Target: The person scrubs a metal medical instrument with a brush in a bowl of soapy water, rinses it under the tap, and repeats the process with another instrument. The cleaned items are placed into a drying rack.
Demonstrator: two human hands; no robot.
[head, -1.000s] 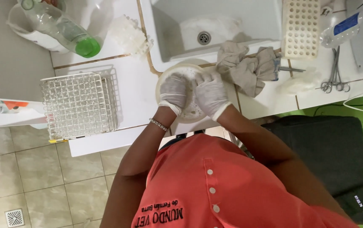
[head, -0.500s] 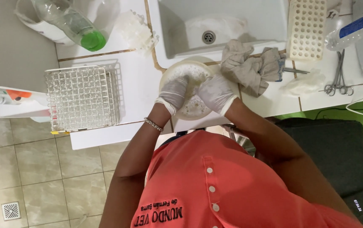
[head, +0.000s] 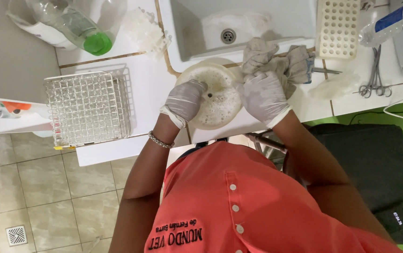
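Two gloved hands gripped a round cream dish (head: 218, 100) at the desk (head: 145, 89) edge beside the sink (head: 182, 33): left hand (head: 185, 99) and right hand (head: 262, 96) clasping opposite rims. Brown specks remained inside; cleaning looked unfinished.

Parted since a second ago: gloved left hand (head: 185, 99) now on the left rim of the round cream plastic dish (head: 218, 100), gloved right hand (head: 262, 96) at its right edge. Speckled centre with its small dark hole, earlier covered, now uncovered between them.
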